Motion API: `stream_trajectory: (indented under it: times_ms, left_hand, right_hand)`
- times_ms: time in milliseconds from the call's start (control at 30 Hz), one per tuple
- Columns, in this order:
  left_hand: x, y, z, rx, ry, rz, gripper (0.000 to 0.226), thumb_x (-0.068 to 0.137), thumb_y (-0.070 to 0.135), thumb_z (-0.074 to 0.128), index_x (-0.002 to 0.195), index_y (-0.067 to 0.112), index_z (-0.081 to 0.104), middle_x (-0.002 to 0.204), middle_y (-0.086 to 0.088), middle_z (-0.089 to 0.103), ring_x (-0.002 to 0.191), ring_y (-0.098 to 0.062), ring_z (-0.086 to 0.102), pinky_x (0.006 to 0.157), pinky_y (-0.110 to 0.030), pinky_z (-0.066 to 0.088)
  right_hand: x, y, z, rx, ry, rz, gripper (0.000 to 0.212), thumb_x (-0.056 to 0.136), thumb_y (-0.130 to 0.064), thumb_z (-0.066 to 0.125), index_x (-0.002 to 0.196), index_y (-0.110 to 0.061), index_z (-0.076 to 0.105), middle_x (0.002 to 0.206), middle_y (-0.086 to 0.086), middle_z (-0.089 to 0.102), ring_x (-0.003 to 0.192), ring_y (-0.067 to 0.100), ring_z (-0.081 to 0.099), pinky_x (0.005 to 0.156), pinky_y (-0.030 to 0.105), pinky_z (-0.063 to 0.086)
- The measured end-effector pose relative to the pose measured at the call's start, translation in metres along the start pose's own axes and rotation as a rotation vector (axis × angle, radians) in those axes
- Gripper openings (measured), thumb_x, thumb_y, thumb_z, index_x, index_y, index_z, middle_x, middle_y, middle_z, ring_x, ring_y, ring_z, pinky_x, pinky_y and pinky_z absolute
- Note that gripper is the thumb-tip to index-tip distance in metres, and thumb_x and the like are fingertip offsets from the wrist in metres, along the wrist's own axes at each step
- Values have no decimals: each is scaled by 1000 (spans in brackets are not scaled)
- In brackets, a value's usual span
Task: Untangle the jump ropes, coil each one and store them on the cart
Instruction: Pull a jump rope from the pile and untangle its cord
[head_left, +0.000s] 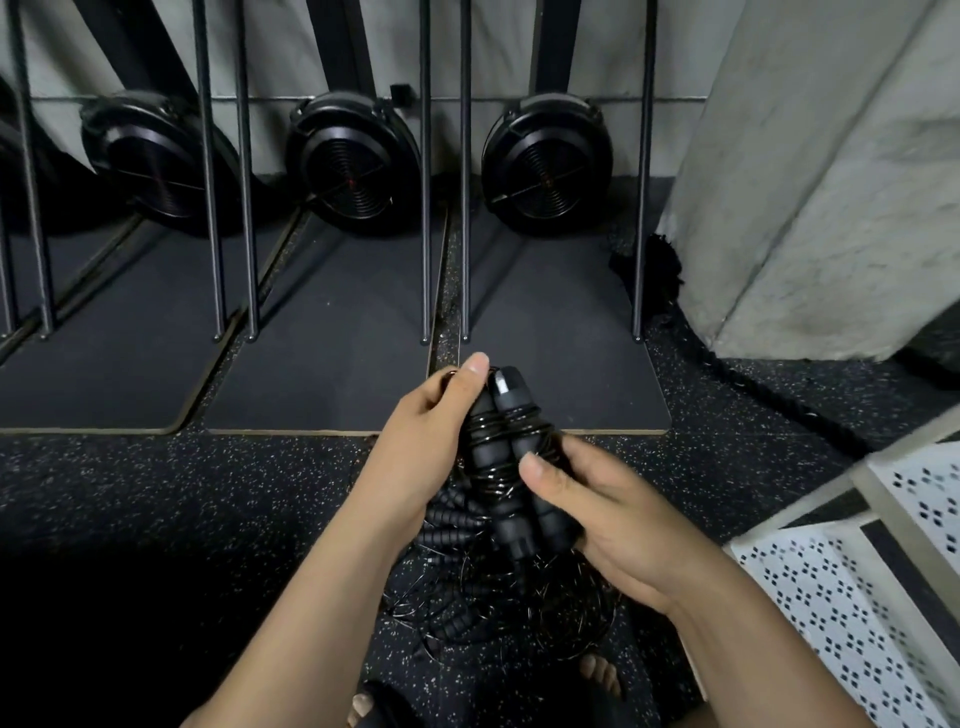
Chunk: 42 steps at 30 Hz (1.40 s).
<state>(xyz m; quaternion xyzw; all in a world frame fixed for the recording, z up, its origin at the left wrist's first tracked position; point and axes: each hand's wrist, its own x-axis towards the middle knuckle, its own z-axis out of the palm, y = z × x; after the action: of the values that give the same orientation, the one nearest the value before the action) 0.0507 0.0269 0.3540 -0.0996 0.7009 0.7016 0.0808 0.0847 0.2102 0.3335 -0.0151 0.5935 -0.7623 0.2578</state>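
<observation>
I hold one jump rope (506, 457) upright at mid-frame: two black foam handles side by side with thin black cord wound around them. My left hand (426, 431) grips the upper part from the left, thumb up beside the handle tops. My right hand (587, 504) grips the lower part from the right, thumb across the cord wraps. Below my hands, a tangled pile of ropes (483, 597) with ribbed black handles and loose wire-like cord lies on the floor. The white perforated cart (852, 597) stands at the lower right.
Dark speckled rubber floor (182, 493). Ahead stand several rowing machines upright, with black fan housings (353, 156), thin metal legs (465, 208) and dark mats. A concrete pillar (810, 182) rises at right with a thick black rope (727, 358) at its base. My sandalled feet (597, 675) show at the bottom.
</observation>
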Motion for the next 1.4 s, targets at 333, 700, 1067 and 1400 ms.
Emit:
stream_trajectory:
  times_ms: [333,700,1067,1400]
  left_hand:
    - [-56,75,48,106,-236,1,54,93,82,54,109,34,73,110,5,81,109,-19,77,109,-51,53]
    - [-124,194,144,50,-517,190,62,98,75,54,150,41,51,154,21,54,139,-3,51,125,-33,32]
    - [-170,227,213,45,-530,569,28,102,33,71,130,29,68,101,9,78,94,-6,75,86,-30,61]
    - [-141,248,287,119,-480,520,42,95,42,80,127,26,59,104,-1,75,81,-2,74,82,-32,58]
  right_hand:
    - [-97,-61,6,-301,143,-161,48,98,-29,74,142,-25,56,135,-15,72,128,3,66,105,23,50]
    - [-220,-182,-15,-238,343,-276,60,81,5,84,136,-7,62,127,14,77,122,29,73,113,51,52]
    - [-309,-287,-46,-192,532,-429,58,84,3,81,136,-7,59,124,13,78,114,28,76,99,45,62]
    - [-320,-323,-120,-157,671,-299,42,96,-34,78,130,-10,70,127,16,76,116,34,75,105,54,58]
